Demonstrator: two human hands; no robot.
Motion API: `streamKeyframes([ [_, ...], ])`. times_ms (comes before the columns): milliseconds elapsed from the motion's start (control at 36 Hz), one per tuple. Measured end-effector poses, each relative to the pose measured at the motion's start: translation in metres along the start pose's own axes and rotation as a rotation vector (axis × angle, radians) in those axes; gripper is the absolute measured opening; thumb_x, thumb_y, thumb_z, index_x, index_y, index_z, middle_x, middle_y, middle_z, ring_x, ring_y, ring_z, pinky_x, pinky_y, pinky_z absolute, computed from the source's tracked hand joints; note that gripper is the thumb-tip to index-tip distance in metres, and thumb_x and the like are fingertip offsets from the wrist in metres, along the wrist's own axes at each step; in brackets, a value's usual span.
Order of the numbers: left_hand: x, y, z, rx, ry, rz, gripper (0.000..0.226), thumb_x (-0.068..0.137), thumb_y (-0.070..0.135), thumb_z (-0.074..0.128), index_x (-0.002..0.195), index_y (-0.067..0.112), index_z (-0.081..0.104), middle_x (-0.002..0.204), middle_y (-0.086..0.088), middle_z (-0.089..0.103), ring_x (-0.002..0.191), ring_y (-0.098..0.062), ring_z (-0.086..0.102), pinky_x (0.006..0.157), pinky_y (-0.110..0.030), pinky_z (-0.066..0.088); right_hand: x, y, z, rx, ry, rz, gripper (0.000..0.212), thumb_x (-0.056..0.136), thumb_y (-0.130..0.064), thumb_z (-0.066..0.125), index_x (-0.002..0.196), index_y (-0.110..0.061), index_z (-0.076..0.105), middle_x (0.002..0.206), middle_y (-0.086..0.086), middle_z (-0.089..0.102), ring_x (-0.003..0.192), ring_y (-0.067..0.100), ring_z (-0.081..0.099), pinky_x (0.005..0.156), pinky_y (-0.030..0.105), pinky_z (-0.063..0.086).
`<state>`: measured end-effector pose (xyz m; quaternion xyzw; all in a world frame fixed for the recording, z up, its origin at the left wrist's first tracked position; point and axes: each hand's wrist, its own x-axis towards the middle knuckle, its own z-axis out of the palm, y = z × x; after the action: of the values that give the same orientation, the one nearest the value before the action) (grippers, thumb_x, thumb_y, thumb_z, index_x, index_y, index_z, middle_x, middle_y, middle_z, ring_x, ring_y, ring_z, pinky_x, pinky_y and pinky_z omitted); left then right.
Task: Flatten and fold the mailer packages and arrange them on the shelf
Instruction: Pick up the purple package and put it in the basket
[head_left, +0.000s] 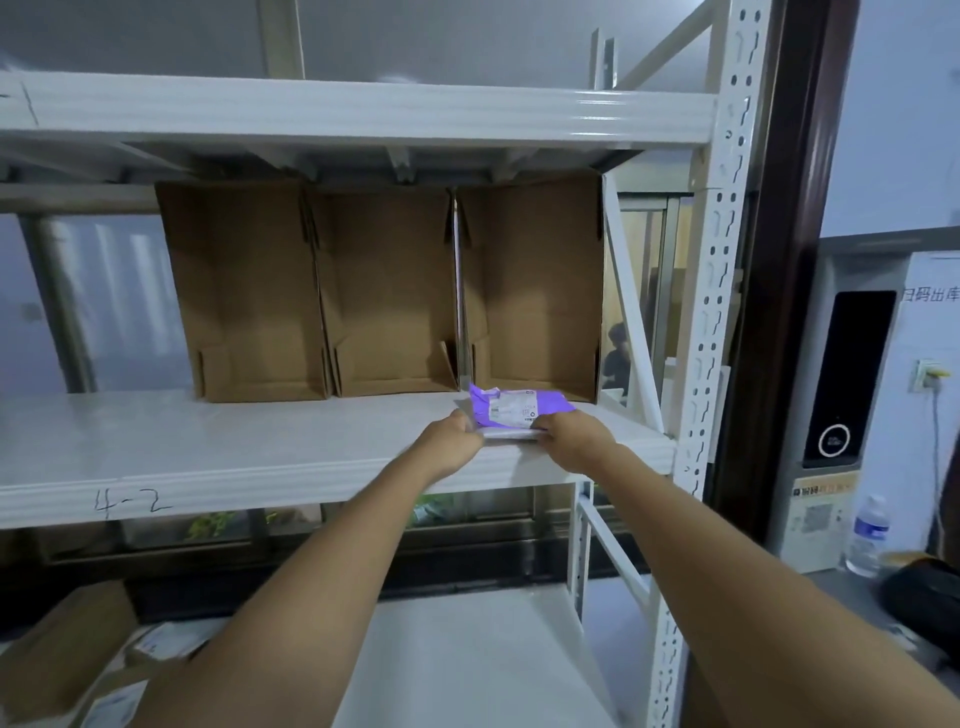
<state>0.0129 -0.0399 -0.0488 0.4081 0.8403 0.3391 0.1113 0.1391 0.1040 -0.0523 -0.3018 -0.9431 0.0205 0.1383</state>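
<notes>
Currently placing step: purple mailer (519, 408) lies flat on shelf (218, 441), near front edge, just before rightmost box (532, 291). White mailer (506, 434) appears beneath it. Left hand (451, 441) and right hand (571, 436) grip stack ends, fingers curled. Next, by judgement: square stack, release grip, fetch mailers from lower left.
</notes>
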Motion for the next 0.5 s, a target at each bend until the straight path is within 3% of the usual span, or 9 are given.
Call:
streamKeyframes([
  [111, 0.009, 0.004, -0.003, -0.269, 0.088, -0.120, 0.046, 0.092, 0.046, 0.043, 0.122, 0.011, 0.043, 0.112, -0.009, 0.058, 0.100, -0.024, 0.057, 0.069, -0.029, 0.039, -0.002, -0.006, 0.000, -0.014, 0.030, -0.027, 0.039, 0.103, -0.023, 0.033, 0.134, -0.021, 0.056, 0.130, 0.011, 0.057, 0.117, 0.030, 0.052, 0.085, 0.030, 0.043],
  [222, 0.024, -0.002, -0.008, -0.759, 0.141, -0.229, 0.058, 0.073, 0.030, 0.060, 0.123, 0.004, 0.047, 0.117, -0.017, 0.061, 0.091, -0.031, 0.066, 0.077, -0.035, 0.057, -0.005, -0.015, 0.001, 0.035, 0.045, -0.079, 0.035, 0.103, -0.023, 0.035, 0.129, -0.020, 0.059, 0.128, 0.010, 0.059, 0.114, 0.030, 0.053, 0.078, 0.027, 0.038],
  [306, 0.015, -0.003, -0.014, -0.985, 0.153, -0.266, 0.037, 0.086, 0.023, 0.057, 0.118, 0.005, 0.053, 0.111, -0.018, 0.064, 0.077, -0.029, 0.069, 0.058, -0.033, 0.059, -0.008, -0.023, 0.000, 0.099, 0.051, -0.125, 0.034, 0.103, -0.022, 0.038, 0.128, -0.019, 0.061, 0.127, 0.009, 0.060, 0.112, 0.029, 0.053, 0.078, 0.027, 0.038],
  [389, 0.009, -0.006, -0.017, -1.045, 0.153, -0.285, 0.029, 0.091, 0.014, 0.053, 0.118, 0.002, 0.054, 0.106, -0.017, 0.063, 0.078, -0.027, 0.066, 0.056, -0.034, 0.057, -0.011, -0.029, -0.002, 0.164, 0.046, -0.151, 0.033, 0.100, -0.022, 0.044, 0.125, -0.019, 0.065, 0.125, 0.007, 0.063, 0.113, 0.029, 0.053, 0.082, 0.029, 0.042],
  [444, 0.002, -0.007, -0.019, -1.068, 0.118, -0.306, 0.026, 0.090, 0.001, 0.047, 0.116, -0.001, 0.051, 0.102, -0.020, 0.061, 0.075, -0.030, 0.065, 0.050, -0.034, 0.057, -0.012, -0.032, -0.003, 0.226, 0.045, -0.160, 0.027, 0.096, -0.023, 0.049, 0.105, -0.017, 0.073, 0.109, 0.007, 0.069, 0.101, 0.028, 0.057, 0.073, 0.028, 0.042],
  [500, -0.005, -0.008, -0.019, -1.007, 0.064, -0.331, 0.030, 0.089, -0.006, 0.041, 0.118, -0.002, 0.048, 0.105, -0.021, 0.061, 0.063, -0.029, 0.068, 0.042, -0.025, 0.054, -0.014, -0.036, -0.005, 0.283, 0.032, -0.121, 0.034, 0.093, -0.028, 0.051, 0.063, -0.016, 0.063, 0.072, 0.007, 0.061, 0.075, 0.025, 0.052, 0.058, 0.028, 0.034],
])
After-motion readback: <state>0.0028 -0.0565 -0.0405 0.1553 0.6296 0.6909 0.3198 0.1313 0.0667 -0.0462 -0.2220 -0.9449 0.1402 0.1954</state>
